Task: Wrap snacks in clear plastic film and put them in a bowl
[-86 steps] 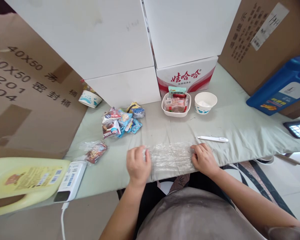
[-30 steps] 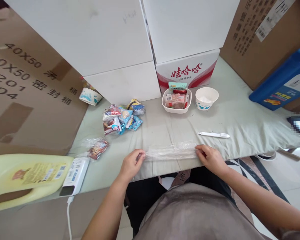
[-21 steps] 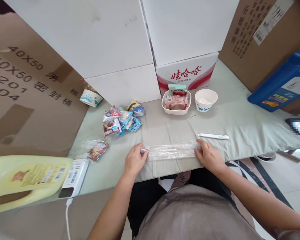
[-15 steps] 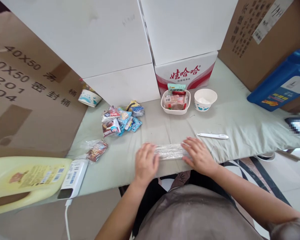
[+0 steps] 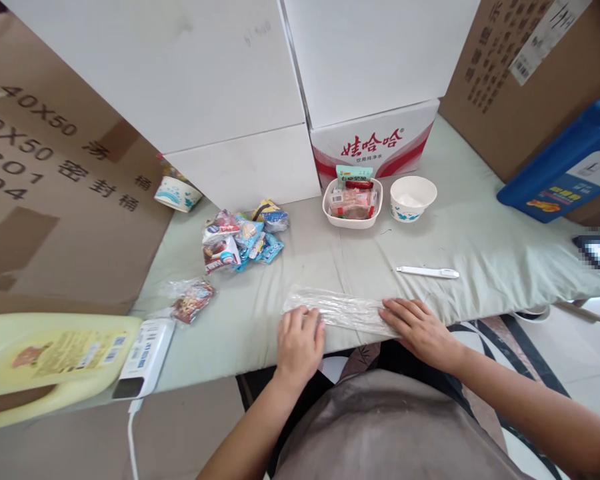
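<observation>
Since the frame half a second ago, the left hand and the right hand have shifted toward the near edge of the cloth-covered table, the right hand farther right as well, and the clear plastic strip now slants, its left end farther away than its right. It lies near the table's front edge, the left hand's fingertips on its near side toward the left, the right hand over its right end. The right hand's fingers are laid out straight with nothing clamped; the left hand's are slightly bent, and I cannot tell whether they pinch the plastic. To smooth the strip well, light, even pressure drawn outward along its length should suit it; pushing inward would likely bunch it. Film so thin probably shifts and springs back easily, so steadying one end matters. Its surface is glossy and crinkled, with creases running lengthwise, against the pale green cloth's soft folds. Beyond it to the right lies a slim, smooth white tool; far left sits a heap of shiny, puffed snack packets, and farther back a rounded white tub stands beside a round patterned bowl.
</observation>
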`<state>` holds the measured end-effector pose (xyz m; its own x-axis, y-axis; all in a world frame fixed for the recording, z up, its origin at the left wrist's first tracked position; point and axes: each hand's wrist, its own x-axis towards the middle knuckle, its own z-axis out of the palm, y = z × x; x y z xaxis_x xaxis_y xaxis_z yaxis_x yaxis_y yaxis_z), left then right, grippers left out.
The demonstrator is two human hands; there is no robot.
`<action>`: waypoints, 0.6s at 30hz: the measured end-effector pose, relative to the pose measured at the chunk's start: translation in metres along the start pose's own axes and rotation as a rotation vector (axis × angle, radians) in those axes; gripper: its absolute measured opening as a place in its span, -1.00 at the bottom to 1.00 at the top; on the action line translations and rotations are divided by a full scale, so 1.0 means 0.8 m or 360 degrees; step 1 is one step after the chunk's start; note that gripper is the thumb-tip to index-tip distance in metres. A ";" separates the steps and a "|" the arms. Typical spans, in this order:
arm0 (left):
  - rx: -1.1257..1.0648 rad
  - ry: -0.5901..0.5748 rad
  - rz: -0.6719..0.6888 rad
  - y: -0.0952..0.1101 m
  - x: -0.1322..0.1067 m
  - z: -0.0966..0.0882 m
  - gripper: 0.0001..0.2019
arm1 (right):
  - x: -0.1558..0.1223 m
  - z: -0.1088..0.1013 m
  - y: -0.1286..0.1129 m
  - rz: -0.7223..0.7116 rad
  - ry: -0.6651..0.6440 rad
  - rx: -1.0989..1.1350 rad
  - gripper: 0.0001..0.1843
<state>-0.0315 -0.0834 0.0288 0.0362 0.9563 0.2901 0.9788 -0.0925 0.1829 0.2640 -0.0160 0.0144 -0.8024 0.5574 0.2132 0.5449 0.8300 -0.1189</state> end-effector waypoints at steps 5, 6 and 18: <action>-0.0288 -0.0145 0.0305 0.057 0.010 0.013 -0.73 | -0.011 -0.019 -0.021 -0.0121 0.0163 0.0192 -0.75; -0.0310 -0.0153 0.0358 0.062 0.011 0.017 -0.73 | -0.012 -0.026 -0.025 -0.0162 0.0197 0.0221 -0.76; -0.0914 -0.0082 0.0763 0.042 0.011 0.030 -0.69 | 0.098 -0.092 -0.007 0.0072 -0.0120 0.1363 -0.72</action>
<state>0.0063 -0.0716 0.0146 0.4553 0.7852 0.4197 0.5946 -0.6190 0.5131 0.2157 0.0220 0.1028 -0.8151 0.5648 0.1291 0.2298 0.5197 -0.8229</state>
